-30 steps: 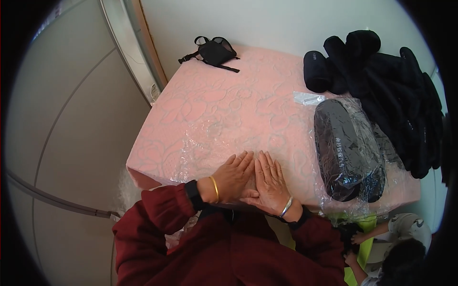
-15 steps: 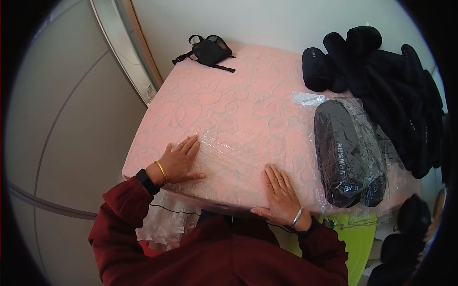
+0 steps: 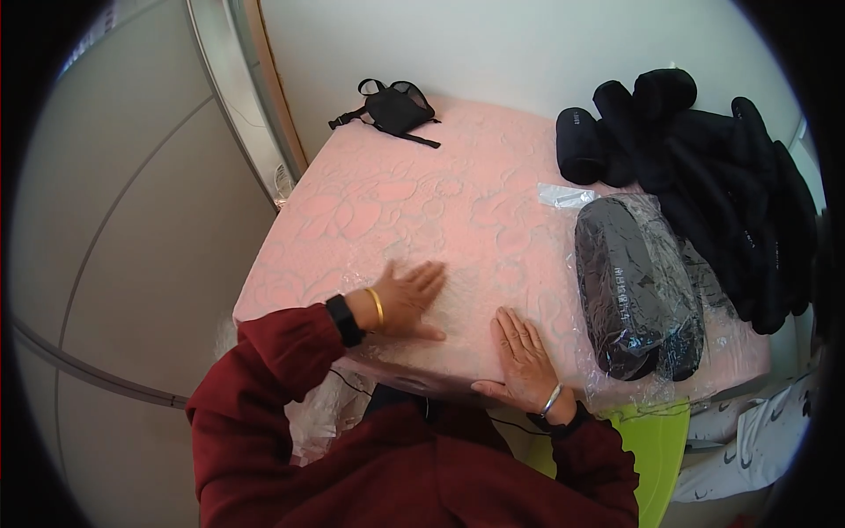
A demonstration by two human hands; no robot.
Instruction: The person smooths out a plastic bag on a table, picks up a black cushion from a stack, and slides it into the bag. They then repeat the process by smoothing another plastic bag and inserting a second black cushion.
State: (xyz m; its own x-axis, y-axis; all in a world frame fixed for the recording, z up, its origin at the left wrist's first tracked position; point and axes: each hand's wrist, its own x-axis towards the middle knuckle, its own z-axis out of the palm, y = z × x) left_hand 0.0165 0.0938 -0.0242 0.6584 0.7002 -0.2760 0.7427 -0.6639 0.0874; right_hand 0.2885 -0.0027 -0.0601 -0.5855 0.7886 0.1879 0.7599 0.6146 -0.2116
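Both hands, the left hand [image 3: 407,299] and right hand [image 3: 524,361], lie flat with fingers spread on a clear plastic bag [image 3: 466,299], apparently smoothing it against the pink table [image 3: 396,194] beside the bagged black slippers [image 3: 638,286].

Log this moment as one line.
left hand: flat on clear bag | right hand: flat on bag | bagged slippers: right | table: pink

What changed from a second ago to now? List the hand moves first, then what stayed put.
The left hand and right hand, pressed together at the near edge a second ago, slid apart across the clear plastic bag and now lie flat, spread. Neither closed a grip on anything. The bagged black slippers, slipper pile and black pouch stayed put.
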